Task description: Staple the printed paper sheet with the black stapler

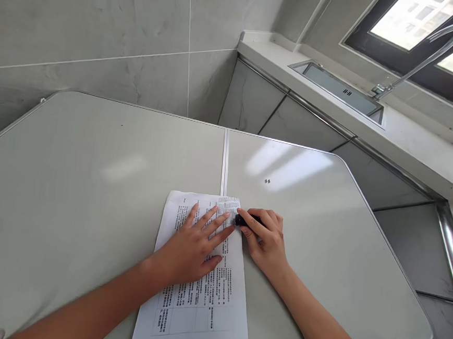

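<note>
A printed sheet of paper lies across the fold line of the pale table. My left hand rests flat on it with fingers spread, pressing the page down. At the sheet's upper right edge, my right hand is closed around a small black roller stamp. One end of the stamp touches the paper close to my left fingertips; my fingers hide much of its body. Bands of dense dark marks cover the page's top right corner, just above the stamp.
The pale folding table stands against a grey tiled wall. Two tiny dark squares show on its right half. Beyond its right edge are a counter with a sink, a curved faucet and grey cabinets.
</note>
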Demonstrator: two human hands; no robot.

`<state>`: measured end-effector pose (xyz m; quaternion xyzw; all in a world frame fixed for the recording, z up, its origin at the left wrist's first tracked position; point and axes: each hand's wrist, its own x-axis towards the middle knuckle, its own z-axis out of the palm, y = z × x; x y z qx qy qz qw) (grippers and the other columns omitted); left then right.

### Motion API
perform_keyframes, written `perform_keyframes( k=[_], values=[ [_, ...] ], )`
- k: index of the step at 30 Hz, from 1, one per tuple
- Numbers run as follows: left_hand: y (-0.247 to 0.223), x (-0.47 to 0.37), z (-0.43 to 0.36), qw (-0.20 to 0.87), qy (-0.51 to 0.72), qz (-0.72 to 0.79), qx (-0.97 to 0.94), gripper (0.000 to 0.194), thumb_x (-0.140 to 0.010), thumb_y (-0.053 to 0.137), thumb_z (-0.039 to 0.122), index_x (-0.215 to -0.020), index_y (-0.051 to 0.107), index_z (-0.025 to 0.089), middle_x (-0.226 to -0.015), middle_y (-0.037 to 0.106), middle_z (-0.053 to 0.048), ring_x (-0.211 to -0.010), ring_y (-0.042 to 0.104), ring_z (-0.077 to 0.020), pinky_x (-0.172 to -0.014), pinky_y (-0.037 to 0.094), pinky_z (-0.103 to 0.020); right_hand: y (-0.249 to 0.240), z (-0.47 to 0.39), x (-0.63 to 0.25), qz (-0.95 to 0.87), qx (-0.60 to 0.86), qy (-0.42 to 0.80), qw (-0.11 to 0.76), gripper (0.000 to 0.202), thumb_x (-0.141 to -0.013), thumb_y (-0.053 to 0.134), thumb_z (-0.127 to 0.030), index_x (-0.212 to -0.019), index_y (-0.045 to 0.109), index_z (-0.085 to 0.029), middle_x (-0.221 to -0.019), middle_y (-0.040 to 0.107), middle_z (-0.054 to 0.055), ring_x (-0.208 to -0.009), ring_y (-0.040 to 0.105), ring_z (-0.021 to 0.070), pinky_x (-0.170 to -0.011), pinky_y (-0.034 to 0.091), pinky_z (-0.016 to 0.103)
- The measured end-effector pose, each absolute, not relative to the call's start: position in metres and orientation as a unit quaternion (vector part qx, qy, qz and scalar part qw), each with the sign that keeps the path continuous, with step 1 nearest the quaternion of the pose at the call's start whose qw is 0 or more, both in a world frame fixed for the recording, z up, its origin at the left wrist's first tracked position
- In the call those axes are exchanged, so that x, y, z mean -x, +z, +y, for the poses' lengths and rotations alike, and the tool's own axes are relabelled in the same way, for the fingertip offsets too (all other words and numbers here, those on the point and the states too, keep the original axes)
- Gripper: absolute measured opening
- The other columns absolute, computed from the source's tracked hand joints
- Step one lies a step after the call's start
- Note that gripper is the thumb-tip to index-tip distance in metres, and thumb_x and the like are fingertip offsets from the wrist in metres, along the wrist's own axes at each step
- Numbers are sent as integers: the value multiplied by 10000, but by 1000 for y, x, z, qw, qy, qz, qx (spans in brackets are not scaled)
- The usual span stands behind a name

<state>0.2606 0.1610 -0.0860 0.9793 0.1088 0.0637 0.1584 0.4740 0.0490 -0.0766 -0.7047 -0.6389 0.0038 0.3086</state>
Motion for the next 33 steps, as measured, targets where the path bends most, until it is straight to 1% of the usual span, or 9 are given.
perform_keyframes(
  k=[4,14,22,29,33],
  values=[
    [-85,-261,160,157,63,111,-979,688,-1018,475,413,-1645,217,296,-1722,187,-50,-1581,152,-362,-1254,96,-673,-76,49,-472,-641,707,3,298,361,-1019,561,-240,-1342,652,-373,-1092,687,43,-948,608,228,-931,382,466],
    [-86,-261,160,168,79,110,-977,690,-1014,483,410,-1645,221,312,-1716,212,-58,-1577,172,-369,-1254,102,-673,-77,49,-471,-633,714,0,298,405,-1014,547,-238,-1371,635,-406,-1091,678,50,-961,611,242,-932,387,477],
    [-86,-262,159,166,67,115,-977,706,-1002,502,395,-1644,224,300,-1717,207,-67,-1578,164,-369,-1253,84,-680,-76,48,-467,-627,725,-16,285,389,-1006,554,-224,-1346,647,-389,-1075,678,49,-945,605,244,-934,379,486],
    [-86,-262,158,165,79,116,-976,710,-1005,501,406,-1647,212,310,-1707,243,-61,-1579,168,-359,-1258,99,-665,-77,47,-467,-628,726,-16,280,409,-1002,549,-217,-1356,639,-399,-1086,672,48,-951,602,247,-936,374,484],
    [-85,-263,158,169,74,117,-976,702,-1005,499,413,-1643,223,313,-1708,241,-63,-1579,166,-360,-1254,92,-672,-78,47,-467,-628,726,-17,281,432,-1005,538,-214,-1381,619,-412,-1088,672,48,-946,600,248,-925,375,482]
  ],
)
